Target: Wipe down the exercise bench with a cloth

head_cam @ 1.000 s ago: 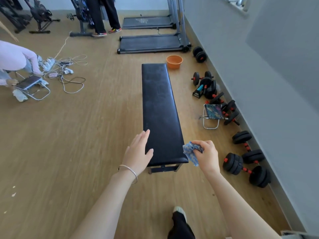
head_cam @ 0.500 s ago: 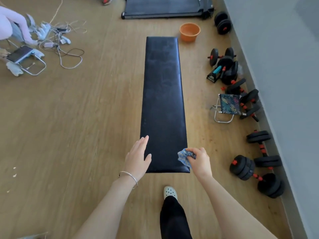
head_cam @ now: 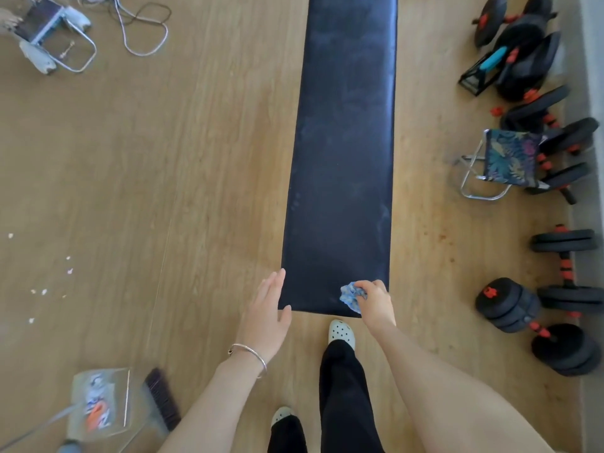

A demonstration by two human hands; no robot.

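Observation:
The long black padded exercise bench [head_cam: 343, 152] runs away from me down the middle of the wooden floor, with dusty smears on its surface. My right hand [head_cam: 374, 302] grips a crumpled blue cloth [head_cam: 350, 295] at the bench's near right corner. My left hand [head_cam: 266, 313], fingers straight and a bangle on the wrist, hovers at the bench's near left corner, its thumb over the edge.
Black dumbbells with red collars [head_cam: 536, 308] and a small folding stool [head_cam: 508, 158] line the wall on the right. A dustpan [head_cam: 98, 403] and brush [head_cam: 163, 398] lie at lower left. Cables [head_cam: 143, 31] and a device lie at top left. My feet stand at the bench's near end.
I have stepped closer and looked further down, so the bench fills more of the view. My right hand brought the cloth from beside the bench onto its near right corner.

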